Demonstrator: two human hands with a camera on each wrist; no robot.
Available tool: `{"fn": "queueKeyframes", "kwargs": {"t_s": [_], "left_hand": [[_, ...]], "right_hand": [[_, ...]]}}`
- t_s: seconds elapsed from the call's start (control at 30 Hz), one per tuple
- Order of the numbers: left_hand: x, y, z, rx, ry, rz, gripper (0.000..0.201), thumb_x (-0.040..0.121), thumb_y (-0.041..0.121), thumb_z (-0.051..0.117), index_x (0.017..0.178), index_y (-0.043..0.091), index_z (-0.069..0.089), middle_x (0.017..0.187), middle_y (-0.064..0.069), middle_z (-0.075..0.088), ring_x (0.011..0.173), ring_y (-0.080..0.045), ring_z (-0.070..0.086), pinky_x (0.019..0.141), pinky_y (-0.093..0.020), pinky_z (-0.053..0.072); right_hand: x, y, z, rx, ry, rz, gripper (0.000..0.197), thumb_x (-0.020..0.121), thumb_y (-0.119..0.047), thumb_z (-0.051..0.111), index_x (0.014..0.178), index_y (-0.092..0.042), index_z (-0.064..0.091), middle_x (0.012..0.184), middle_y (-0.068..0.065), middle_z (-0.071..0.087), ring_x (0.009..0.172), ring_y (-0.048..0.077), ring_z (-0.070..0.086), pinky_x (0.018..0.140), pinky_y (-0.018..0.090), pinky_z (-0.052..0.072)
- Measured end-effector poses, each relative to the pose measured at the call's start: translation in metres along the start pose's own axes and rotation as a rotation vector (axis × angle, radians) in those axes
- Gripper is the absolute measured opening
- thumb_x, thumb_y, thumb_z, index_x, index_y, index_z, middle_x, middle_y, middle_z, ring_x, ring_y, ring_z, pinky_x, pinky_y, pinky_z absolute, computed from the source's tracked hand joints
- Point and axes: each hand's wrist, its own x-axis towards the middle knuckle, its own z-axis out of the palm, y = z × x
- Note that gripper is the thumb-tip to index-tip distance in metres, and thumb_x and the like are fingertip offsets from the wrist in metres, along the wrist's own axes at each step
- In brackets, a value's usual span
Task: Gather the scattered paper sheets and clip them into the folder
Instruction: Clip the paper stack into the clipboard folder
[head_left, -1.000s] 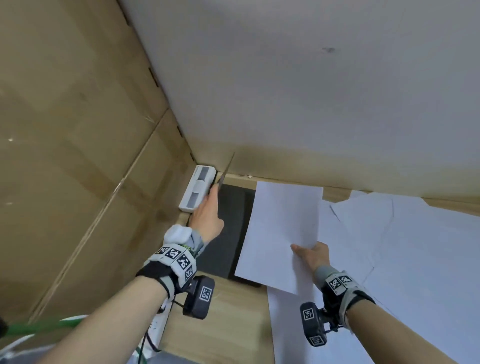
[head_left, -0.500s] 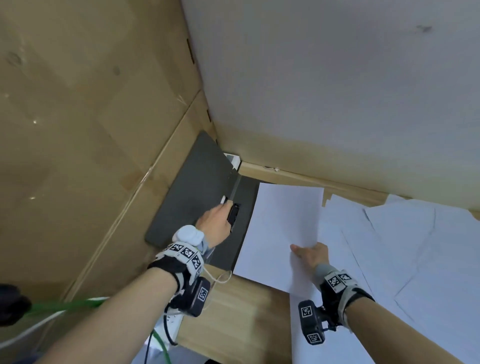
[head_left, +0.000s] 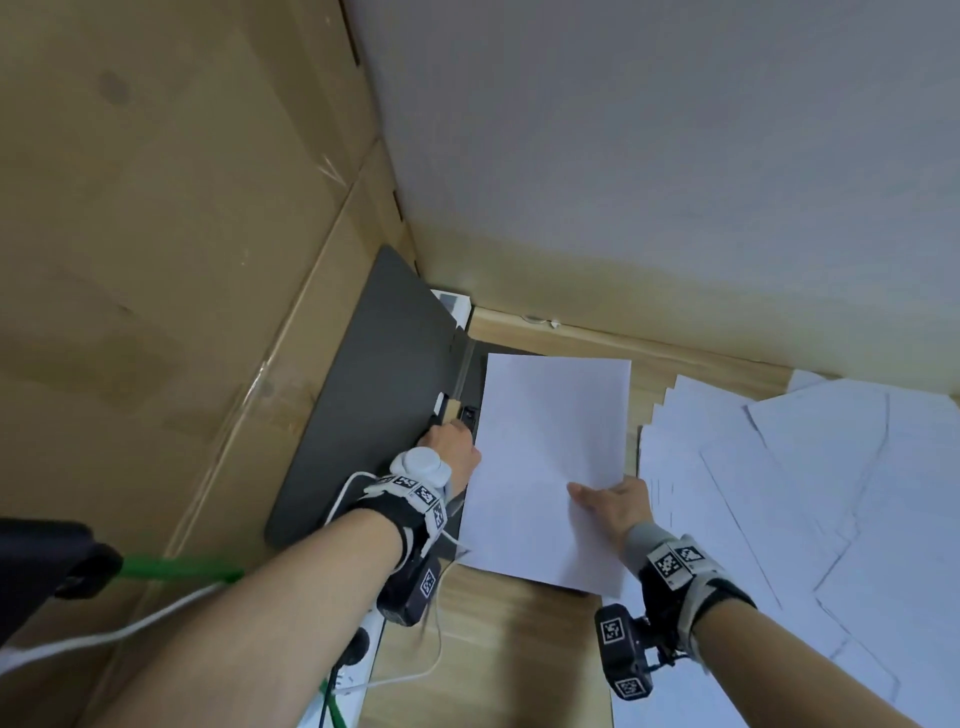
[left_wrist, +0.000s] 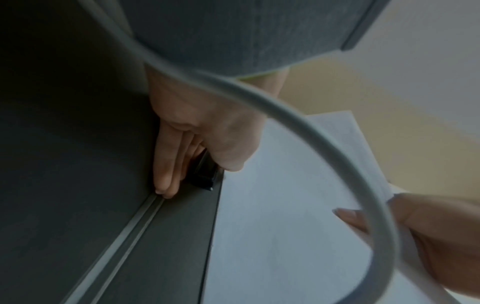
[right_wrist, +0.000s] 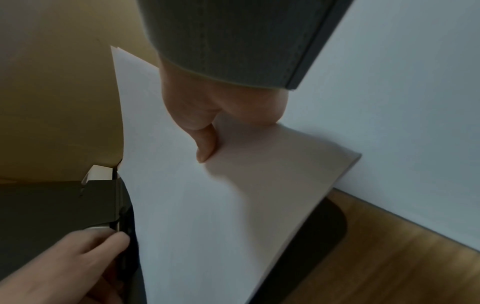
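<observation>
Far left: cardboard panels (head_left: 156, 260) stand upright along the worktop (head_left: 509, 649) edge, with a green cable (head_left: 176, 566) and a white cable (head_left: 130, 631) trailing below the left forearm, and a white power strip (head_left: 358, 670) at the worktop edge.

Folder (head_left: 384, 405): dark grey, lying open in the corner, its left cover leaning up against the cardboard. The black clip (left_wrist: 205, 174) sits at the spine.

Left hand (head_left: 449, 449): positioned at the spine. The left wrist view shows the fingers (left_wrist: 166, 174) extended together, tips touching the spine groove, with the thumb set over the clip. Grip: thumb and fingers closed on the clip.

Held sheets (head_left: 550, 467): a white stack lying over the folder's right half, its left edge just beside the clip; whether it has entered the clip cannot be determined.

Right hand (head_left: 613, 506): at the stack's lower right edge. Grip: pinching the sheets, thumb (right_wrist: 205, 144) on top, the other fingers hidden beneath the paper.

Right: loose sheets (head_left: 805, 519) lie overlapping on the worktop, against the white wall (head_left: 675, 156).
</observation>
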Motion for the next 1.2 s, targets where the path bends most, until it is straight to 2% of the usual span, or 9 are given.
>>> {"fn": "queueKeyframes", "kwargs": {"t_s": [0.1, 0.27, 0.33, 0.43, 0.53, 0.67, 0.97, 1.07, 1.2], "left_hand": [[0.001, -0.006, -0.002, 0.069, -0.039, 0.134, 0.03, 0.099, 0.016, 0.043, 0.12, -0.002, 0.054, 0.117, -0.019, 0.06, 0.108, -0.034, 0.061, 0.079, -0.036, 0.048], [0.001, -0.011, 0.0, 0.365, -0.07, 0.293, 0.03, 0.092, -0.006, 0.042, 0.114, -0.002, 0.063, 0.116, -0.015, 0.056, 0.101, -0.028, 0.063, 0.053, -0.023, 0.032], [0.001, -0.012, 0.0, 0.478, -0.07, 0.343, 0.029, 0.092, -0.005, 0.045, 0.113, -0.002, 0.064, 0.116, -0.015, 0.055, 0.1, -0.029, 0.062, 0.056, -0.025, 0.036], [-0.002, -0.013, -0.007, 0.479, -0.062, 0.343, 0.027, 0.095, 0.002, 0.044, 0.114, -0.001, 0.062, 0.116, -0.017, 0.056, 0.102, -0.03, 0.062, 0.07, -0.032, 0.044], [-0.004, -0.011, -0.008, 0.486, -0.064, 0.348, 0.028, 0.093, -0.002, 0.045, 0.111, 0.0, 0.065, 0.115, -0.014, 0.055, 0.098, -0.026, 0.063, 0.065, -0.028, 0.04], [-0.003, -0.013, -0.006, 0.442, -0.049, 0.33, 0.029, 0.093, -0.001, 0.044, 0.112, 0.001, 0.066, 0.116, -0.013, 0.055, 0.098, -0.026, 0.063, 0.067, -0.029, 0.041], [0.011, -0.014, -0.008, -0.062, -0.062, 0.115, 0.029, 0.101, 0.012, 0.038, 0.121, -0.003, 0.053, 0.123, -0.02, 0.059, 0.113, -0.036, 0.058, 0.089, -0.036, 0.045], [0.011, -0.012, -0.009, -0.173, -0.089, 0.04, 0.021, 0.097, 0.007, 0.039, 0.106, -0.002, 0.056, 0.114, -0.022, 0.064, 0.103, -0.036, 0.063, 0.074, -0.033, 0.044], [0.008, -0.011, -0.011, -0.217, -0.082, 0.04, 0.009, 0.095, 0.009, 0.041, 0.089, 0.004, 0.046, 0.108, -0.022, 0.066, 0.097, -0.036, 0.065, 0.07, -0.033, 0.043]], "right_hand": [[0.001, -0.003, 0.003, -0.001, -0.008, 0.005, 0.038, 0.073, -0.014, 0.084, 0.104, 0.003, 0.069, 0.087, 0.013, 0.072, 0.079, 0.033, 0.07, 0.076, 0.045, 0.059], [0.003, -0.003, 0.012, -0.011, 0.02, 0.014, 0.059, 0.066, -0.027, 0.089, 0.107, 0.008, 0.065, 0.096, 0.027, 0.071, 0.082, 0.04, 0.07, 0.079, 0.051, 0.059], [0.006, 0.001, 0.017, -0.025, 0.02, 0.013, 0.065, 0.059, -0.035, 0.089, 0.106, 0.004, 0.064, 0.098, 0.025, 0.07, 0.083, 0.039, 0.07, 0.082, 0.053, 0.058], [0.005, -0.002, 0.017, -0.003, 0.019, 0.01, 0.059, 0.064, -0.028, 0.089, 0.105, 0.006, 0.064, 0.1, 0.027, 0.07, 0.085, 0.04, 0.07, 0.081, 0.052, 0.058], [0.0, -0.006, 0.012, 0.034, -0.01, -0.007, 0.031, 0.073, -0.015, 0.084, 0.094, 0.0, 0.068, 0.09, 0.019, 0.072, 0.076, 0.035, 0.069, 0.075, 0.043, 0.058], [-0.005, -0.007, 0.007, 0.096, -0.047, -0.035, 0.015, 0.077, -0.007, 0.079, 0.082, -0.013, 0.066, 0.08, 0.006, 0.069, 0.07, 0.027, 0.065, 0.064, 0.032, 0.054], [0.006, -0.005, 0.014, 0.082, -0.075, -0.039, 0.017, 0.075, -0.011, 0.082, 0.085, -0.01, 0.068, 0.085, 0.011, 0.072, 0.075, 0.031, 0.068, 0.071, 0.039, 0.057], [0.009, -0.004, 0.002, 0.151, -0.061, -0.026, 0.021, 0.075, -0.006, 0.082, 0.09, -0.011, 0.068, 0.087, 0.007, 0.073, 0.077, 0.028, 0.069, 0.069, 0.032, 0.054], [0.015, 0.0, -0.015, 0.143, -0.13, 0.024, 0.028, 0.071, -0.004, 0.084, 0.096, -0.002, 0.072, 0.095, 0.014, 0.076, 0.086, 0.034, 0.073, 0.078, 0.04, 0.058]]}}
